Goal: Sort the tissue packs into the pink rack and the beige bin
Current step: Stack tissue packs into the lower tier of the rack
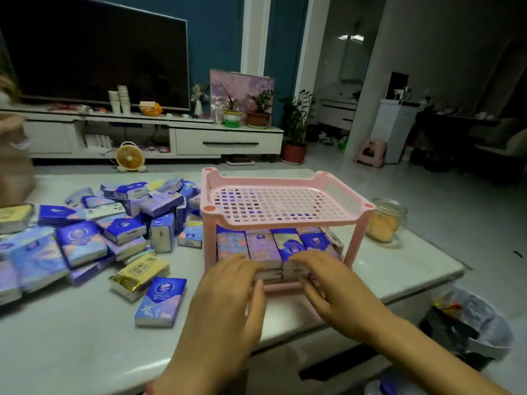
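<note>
A pink two-tier rack (285, 202) stands on the white table (85, 337). Its top shelf holds nothing; its lower shelf carries a row of purple and blue tissue packs (273, 246). My left hand (231, 292) and my right hand (328, 283) both lie with straight fingers against the front ends of those packs, at the rack's front rail. A loose heap of tissue packs (99, 223) covers the table's left half. One blue pack (161, 302) and a yellow pack (139, 273) lie nearest my left hand. No beige bin is in view.
A glass jar (385, 219) with yellow contents stands right of the rack. A bagged waste bin (470, 323) sits on the floor at the table's right corner. Beyond the table are a TV stand, a small fan (129, 158) and potted plants.
</note>
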`<state>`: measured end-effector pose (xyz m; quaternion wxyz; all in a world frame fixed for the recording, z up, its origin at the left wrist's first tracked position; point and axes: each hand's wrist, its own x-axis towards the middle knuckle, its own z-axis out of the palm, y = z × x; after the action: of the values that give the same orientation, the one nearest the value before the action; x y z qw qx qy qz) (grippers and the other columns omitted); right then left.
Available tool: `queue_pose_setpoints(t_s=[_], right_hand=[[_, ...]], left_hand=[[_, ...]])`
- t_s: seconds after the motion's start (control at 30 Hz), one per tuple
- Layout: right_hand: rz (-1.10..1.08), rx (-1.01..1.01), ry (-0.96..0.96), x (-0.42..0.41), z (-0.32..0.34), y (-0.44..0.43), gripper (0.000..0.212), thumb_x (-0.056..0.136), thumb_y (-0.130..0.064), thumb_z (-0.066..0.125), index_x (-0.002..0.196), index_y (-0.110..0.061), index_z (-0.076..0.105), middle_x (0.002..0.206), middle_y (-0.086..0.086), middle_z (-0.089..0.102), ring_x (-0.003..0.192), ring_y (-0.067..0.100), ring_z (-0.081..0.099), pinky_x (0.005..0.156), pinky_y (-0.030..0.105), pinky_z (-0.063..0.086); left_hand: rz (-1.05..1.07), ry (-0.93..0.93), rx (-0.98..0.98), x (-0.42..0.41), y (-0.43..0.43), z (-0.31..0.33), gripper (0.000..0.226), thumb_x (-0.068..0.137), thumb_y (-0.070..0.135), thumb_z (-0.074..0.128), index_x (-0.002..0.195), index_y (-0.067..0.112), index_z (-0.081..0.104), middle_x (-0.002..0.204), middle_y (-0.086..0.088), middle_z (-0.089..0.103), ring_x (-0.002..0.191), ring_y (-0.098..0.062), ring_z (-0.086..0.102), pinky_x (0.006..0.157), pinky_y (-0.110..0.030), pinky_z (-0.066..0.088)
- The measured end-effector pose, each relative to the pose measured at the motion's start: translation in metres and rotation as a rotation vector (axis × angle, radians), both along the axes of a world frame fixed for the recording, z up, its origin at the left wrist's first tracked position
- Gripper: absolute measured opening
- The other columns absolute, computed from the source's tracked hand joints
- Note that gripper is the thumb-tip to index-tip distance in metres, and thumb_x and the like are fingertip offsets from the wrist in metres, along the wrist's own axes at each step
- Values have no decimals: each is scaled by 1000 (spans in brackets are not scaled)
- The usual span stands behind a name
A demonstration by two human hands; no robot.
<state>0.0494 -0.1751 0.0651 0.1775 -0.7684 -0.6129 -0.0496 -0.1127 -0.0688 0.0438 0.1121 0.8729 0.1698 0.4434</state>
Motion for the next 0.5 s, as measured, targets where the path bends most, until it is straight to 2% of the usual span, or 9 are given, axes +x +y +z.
queue_pose_setpoints(t_s=[0.13, 0.23, 0.3, 0.4, 0.5], right_hand=[[59, 11, 18, -28, 25, 8, 37, 96, -26, 43, 133, -30, 42, 132, -15, 45, 120, -1, 39, 84, -5, 21], [166, 4, 74, -54, 38, 32, 36, 96, -23, 44, 130, -33, 41, 129, -19, 44, 115, -7, 38, 82, -9, 20], [241, 2, 186, -72, 38, 57, 32, 95, -19, 46, 123, -34, 46, 118, -22, 47, 104, -10, 43, 83, -6, 27], [322, 35, 341, -97, 26, 98, 31, 92, -13, 50, 106, -40, 48, 107, -18, 57, 98, -7, 52, 81, 9, 40], [341, -16, 362, -124, 5, 146, 29, 91, -12, 51, 116, -27, 52, 112, -7, 58, 99, 1, 53, 83, 11, 39]], left_hand=[[152, 64, 23, -67, 51, -9, 32, 81, 26, 41, 97, 13, 66, 98, -3, 68, 100, -12, 51, 86, -21, 35], [322, 129, 3, -123, 91, -21, 34, 79, 24, 39, 94, 11, 66, 97, -7, 68, 99, -15, 52, 85, -23, 35], [410, 129, -55, -157, 112, -30, 36, 80, 25, 38, 96, 10, 66, 99, -10, 68, 102, -16, 50, 87, -25, 34], [484, 92, -60, -190, 123, -41, 32, 80, 25, 40, 101, 13, 61, 99, -11, 68, 101, -19, 53, 87, -28, 35], [501, 74, 3, -207, 130, -53, 29, 80, 23, 40, 103, 15, 56, 100, -11, 68, 104, -17, 48, 89, -28, 34]])
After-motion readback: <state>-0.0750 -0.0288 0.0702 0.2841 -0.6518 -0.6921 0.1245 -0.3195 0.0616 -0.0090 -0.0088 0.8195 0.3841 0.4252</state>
